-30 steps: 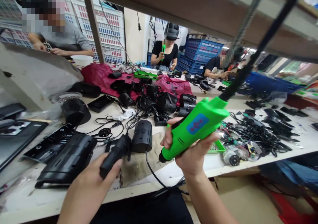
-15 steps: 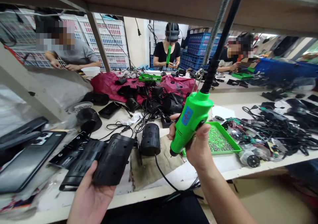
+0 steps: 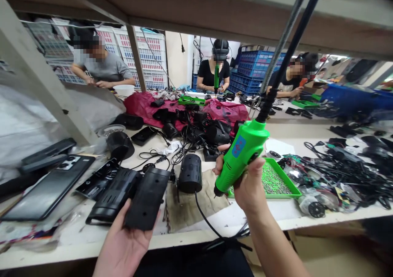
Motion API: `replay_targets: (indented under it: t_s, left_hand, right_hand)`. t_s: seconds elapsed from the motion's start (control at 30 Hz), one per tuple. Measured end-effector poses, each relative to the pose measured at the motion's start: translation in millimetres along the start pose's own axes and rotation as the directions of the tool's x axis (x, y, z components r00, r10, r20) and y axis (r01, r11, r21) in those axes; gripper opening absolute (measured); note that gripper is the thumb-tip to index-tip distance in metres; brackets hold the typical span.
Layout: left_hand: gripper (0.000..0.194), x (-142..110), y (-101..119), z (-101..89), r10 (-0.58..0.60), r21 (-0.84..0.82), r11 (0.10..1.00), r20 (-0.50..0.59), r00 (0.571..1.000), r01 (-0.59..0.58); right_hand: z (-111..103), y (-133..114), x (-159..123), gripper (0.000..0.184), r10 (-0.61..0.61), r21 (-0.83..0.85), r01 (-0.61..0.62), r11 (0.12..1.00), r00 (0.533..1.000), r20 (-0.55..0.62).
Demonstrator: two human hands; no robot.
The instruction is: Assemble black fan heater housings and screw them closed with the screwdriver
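Observation:
My left hand [image 3: 127, 238] grips a black plastic housing piece [image 3: 147, 198] by its lower end, a smooth side with small holes facing up. Beside it lie a slotted black housing shell [image 3: 115, 195] and a flatter black plate [image 3: 97, 179]. My right hand [image 3: 250, 183] is wrapped round a green electric screwdriver [image 3: 242, 148], tilted with its tip down to the left and hung from a spring and a black cord. Left of that tip, a black cylindrical unit [image 3: 190, 174] with a cable stands on a brown cloth [image 3: 184, 215].
A green tray [image 3: 293, 189] of small screws sits behind my right hand. Wired parts [image 3: 331, 179] are heaped at right. A phone [image 3: 50, 189] lies at left. Black units rest on a pink bag [image 3: 141, 107]. A shelf [image 3: 215, 13] hangs overhead; co-workers sit opposite.
The housing in my left hand has turned from its slotted side to a smoother side. The whole view has shifted slightly; my right hand still grips the screwdriver.

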State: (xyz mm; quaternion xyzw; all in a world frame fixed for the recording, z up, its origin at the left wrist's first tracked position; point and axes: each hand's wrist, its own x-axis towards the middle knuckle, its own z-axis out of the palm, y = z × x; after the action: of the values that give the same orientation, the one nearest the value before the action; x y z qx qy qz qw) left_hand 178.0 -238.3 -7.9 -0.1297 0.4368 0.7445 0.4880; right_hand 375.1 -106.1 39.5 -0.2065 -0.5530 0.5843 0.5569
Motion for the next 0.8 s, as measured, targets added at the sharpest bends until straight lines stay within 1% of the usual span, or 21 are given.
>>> replay_targets:
  t_s: [0.07,0.1,0.13,0.17,0.2,0.23,0.27,0.3,0.33,0.37,0.4,0.43,0.47,0.57,0.63,0.7,0.77,0.8]
  left_hand:
    - [0.040,4,-2,-7.1,-0.024,-0.017,1.000,0.025,0.999,0.025]
    - [0.039,5,-3,-10.6,0.006,0.041,0.999,0.065,0.998,-0.008]
    - [0.038,5,-5,-14.1,0.105,0.167,0.978,0.131,0.986,-0.126]
    - [0.035,5,-7,-17.7,0.240,0.320,0.897,0.226,0.944,-0.305]
    - [0.032,4,-9,-21.7,0.365,0.447,0.750,0.335,0.869,-0.488]
    - [0.030,2,-11,-26.3,0.470,0.528,0.539,0.459,0.754,-0.656]
    - [0.023,0,-13,-31.4,0.539,0.547,0.291,0.584,0.607,-0.785]
    - [0.024,-3,-14,-37.2,0.567,0.513,0.055,0.690,0.450,-0.857]
    - [0.023,-5,-15,-43.5,0.561,0.447,-0.134,0.770,0.304,-0.884]
    - [0.029,-6,-16,-50.1,0.534,0.375,-0.282,0.826,0.180,-0.883]
    - [0.037,-8,-16,-57.0,0.493,0.309,-0.410,0.867,0.077,-0.858]
    - [0.042,-9,-16,-64.0,0.461,0.269,-0.489,0.887,0.016,-0.830]
    - [0.044,-10,-15,-71.0,0.451,0.261,-0.520,0.892,-0.002,-0.813]
    - [0.044,-15,-11,-89.8,0.430,0.283,-0.600,0.903,-0.003,-0.748]
    - [0.044,-21,-9,-99.0,0.439,0.305,-0.638,0.898,-0.008,-0.707]
    - [0.043,-29,-9,-104.4,0.471,0.336,-0.638,0.882,-0.007,-0.693]
    - [0.042,-35,-11,-106.1,0.494,0.355,-0.630,0.870,-0.003,-0.691]
    - [0.041,-38,-13,-105.8,0.496,0.355,-0.634,0.868,-0.009,-0.687]
  right_hand:
    - [1,0,-1,0.079,0.001,-0.006,-0.001,1.000,1.000,0.000]
    - [1,0,-2,0.078,0.001,-0.007,-0.001,1.000,1.000,0.003]
    - [2,-1,-2,0.078,0.004,-0.008,-0.004,1.000,1.000,0.005]
    - [2,-1,-3,0.077,0.008,-0.008,-0.008,1.000,1.000,0.004]
    - [3,-2,-4,0.077,0.011,-0.007,-0.011,1.000,1.000,0.000]
    - [3,-2,-4,0.078,0.012,-0.007,-0.012,1.000,1.000,-0.007]
    - [3,-3,-4,0.078,0.008,-0.007,-0.008,1.000,1.000,-0.016]
    - [4,-4,-4,0.079,0.004,-0.009,-0.004,1.000,1.000,-0.023]
    - [4,-4,-4,0.079,0.002,-0.013,-0.002,1.000,1.000,-0.029]
    - [5,-5,-4,0.080,0.003,-0.018,-0.003,1.000,0.999,-0.035]
    - [5,-5,-5,0.081,0.009,-0.023,-0.010,1.000,0.999,-0.041]
    - [5,-6,-5,0.081,0.020,-0.026,-0.021,0.999,0.999,-0.044]
    - [5,-6,-6,0.082,0.032,-0.028,-0.034,0.999,0.998,-0.045]
    - [5,-6,-6,0.084,0.063,-0.022,-0.064,0.998,0.997,-0.040]
    - [4,-5,-5,0.084,0.070,-0.019,-0.071,0.997,0.997,-0.031]
    - [4,-4,-4,0.084,0.069,-0.016,-0.069,0.997,0.998,-0.014]
    - [4,-4,-3,0.085,0.072,-0.012,-0.071,0.997,0.997,0.018]
    - [4,-4,-4,0.085,0.077,-0.011,-0.077,0.997,0.997,0.028]
